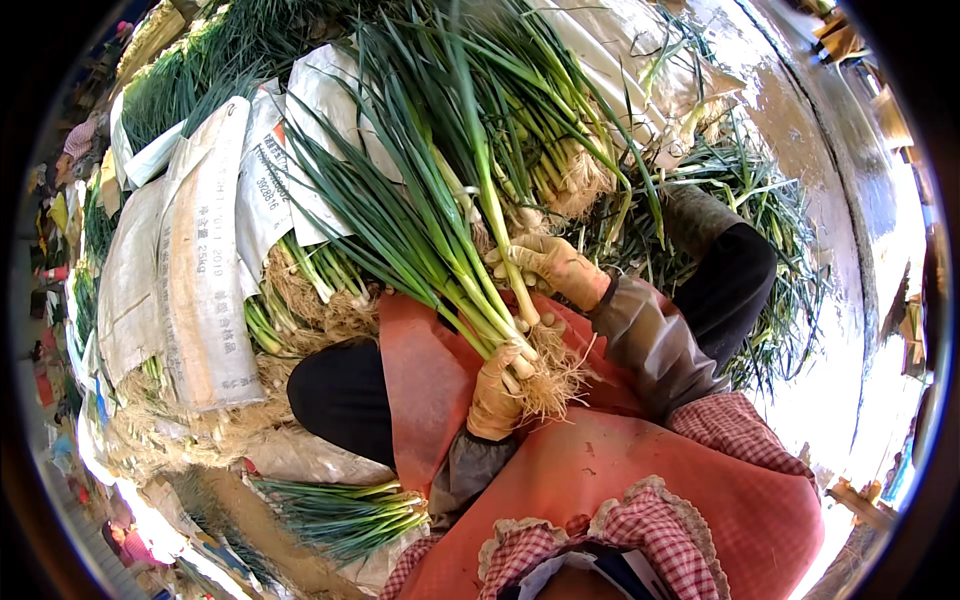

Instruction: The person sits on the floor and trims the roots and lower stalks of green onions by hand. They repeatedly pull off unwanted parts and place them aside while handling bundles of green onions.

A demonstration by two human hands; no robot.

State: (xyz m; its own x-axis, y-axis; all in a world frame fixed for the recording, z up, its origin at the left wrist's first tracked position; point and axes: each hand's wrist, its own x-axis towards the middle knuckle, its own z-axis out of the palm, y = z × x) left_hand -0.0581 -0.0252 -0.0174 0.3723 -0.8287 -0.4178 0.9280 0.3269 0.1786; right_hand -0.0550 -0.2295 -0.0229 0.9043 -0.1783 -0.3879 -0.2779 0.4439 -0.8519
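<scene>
My left hand [496, 394], in a tan glove, is closed around the white lower ends of a bunch of green onions [442, 259]. Their pale, stringy roots [551, 382] spill out to the right of that hand. The long leaves fan toward the top left. My right hand [559, 266], also gloved, grips a thicker green onion stalk [495, 206] above its white base. The stalk lies along the bunch's right side, over my lap. An orange-red apron [435, 375] covers my lap behind the onions.
Rooted green onions [574, 172] are heaped ahead, partly beside white woven sacks [210, 262] bearing print. Loose leaves [780, 225] pile up beyond my right knee [731, 285]. A smaller onion bunch [352, 517] lies at lower left. Another person [79, 139] is at the far left.
</scene>
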